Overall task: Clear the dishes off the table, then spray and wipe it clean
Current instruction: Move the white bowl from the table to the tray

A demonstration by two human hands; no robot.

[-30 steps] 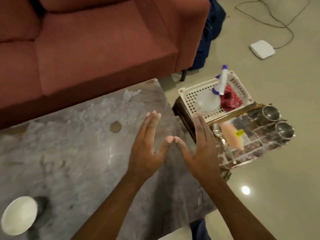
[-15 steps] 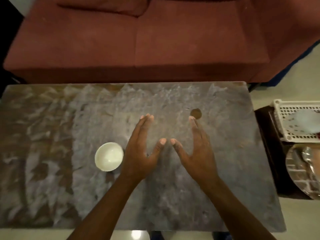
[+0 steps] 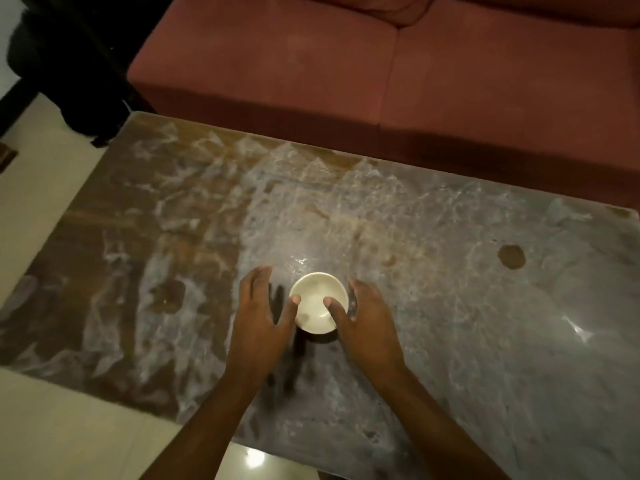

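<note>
A small white bowl [image 3: 317, 295] stands upright and empty on the grey-brown marble table [image 3: 467, 323], near its front middle. My left hand [image 3: 259, 323] is at the bowl's left side with fingers spread. Its thumb tip touches the left rim, and a gap of shadow separates the fingers from the bowl. My right hand [image 3: 370, 327] is at the bowl's right side, with the thumb inside the rim and the fingers against the outer wall. The bowl rests on the table top.
A red sofa [image 3: 381, 64] runs along the table's far edge. A round brown spot [image 3: 511, 257] marks the table top at the right. Pale floor [image 3: 38, 202] lies to the left, with dark furniture [image 3: 69, 46] at the far left corner.
The view has swung left from the side tray and basket to the table. Both hands moved from open above the table down to either side of the white bowl.
</note>
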